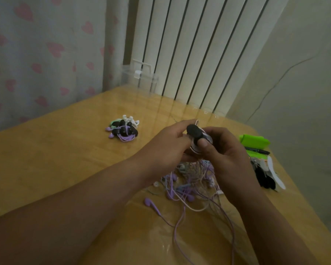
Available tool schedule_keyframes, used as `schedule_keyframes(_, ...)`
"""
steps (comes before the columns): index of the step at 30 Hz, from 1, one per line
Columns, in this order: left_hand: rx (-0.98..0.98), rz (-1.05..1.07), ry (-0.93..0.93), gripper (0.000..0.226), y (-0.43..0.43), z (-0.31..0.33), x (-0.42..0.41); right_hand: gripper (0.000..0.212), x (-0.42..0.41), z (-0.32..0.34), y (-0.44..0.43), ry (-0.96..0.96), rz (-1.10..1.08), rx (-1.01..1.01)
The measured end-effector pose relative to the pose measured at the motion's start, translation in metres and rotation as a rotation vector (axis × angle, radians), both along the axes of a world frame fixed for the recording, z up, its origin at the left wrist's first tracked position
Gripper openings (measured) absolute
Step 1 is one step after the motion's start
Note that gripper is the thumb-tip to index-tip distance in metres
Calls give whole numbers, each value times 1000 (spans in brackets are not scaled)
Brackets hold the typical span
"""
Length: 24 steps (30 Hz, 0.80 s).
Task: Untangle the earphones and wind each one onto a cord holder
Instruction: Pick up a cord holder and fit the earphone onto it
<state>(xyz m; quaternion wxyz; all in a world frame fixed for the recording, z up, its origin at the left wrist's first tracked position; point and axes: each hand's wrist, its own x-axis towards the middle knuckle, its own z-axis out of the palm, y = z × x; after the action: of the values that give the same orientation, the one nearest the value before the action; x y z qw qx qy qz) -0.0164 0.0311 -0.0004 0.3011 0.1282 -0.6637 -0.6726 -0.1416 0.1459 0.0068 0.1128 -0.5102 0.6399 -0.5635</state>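
Centrally, L hand (166,142), R hand (224,155) grip cord holder (194,131), pen (257,150) on green case (254,139)

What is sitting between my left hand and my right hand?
Head view: a black round cord holder with pale cord wound on it, held by the left hand and right hand.

Left grip (165,148), right grip (227,157) bare; forearms (84,197) bare; thumbnail (203,143) short.
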Motion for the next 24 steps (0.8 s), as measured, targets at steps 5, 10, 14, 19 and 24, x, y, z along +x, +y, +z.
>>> schedule_keyframes(5,4,-42,5,33,1,5,3,36,-1,0,1,-35,-17,-11)
schedule_keyframes(10,-29,-57,21,20,-1,8,7,30,2,2,1,7,39,1)
schedule_keyframes(14,-27,-78,59,22,-3,9,6,30,4,4,3,12,38,-54)
schedule_keyframes(19,-74,-42,131,23,1,7,6,27,2,6,5,42,37,-124)
schedule_keyframes(24,-367,99,176,16,5,0,3,35,3,5,5,174,47,-176)
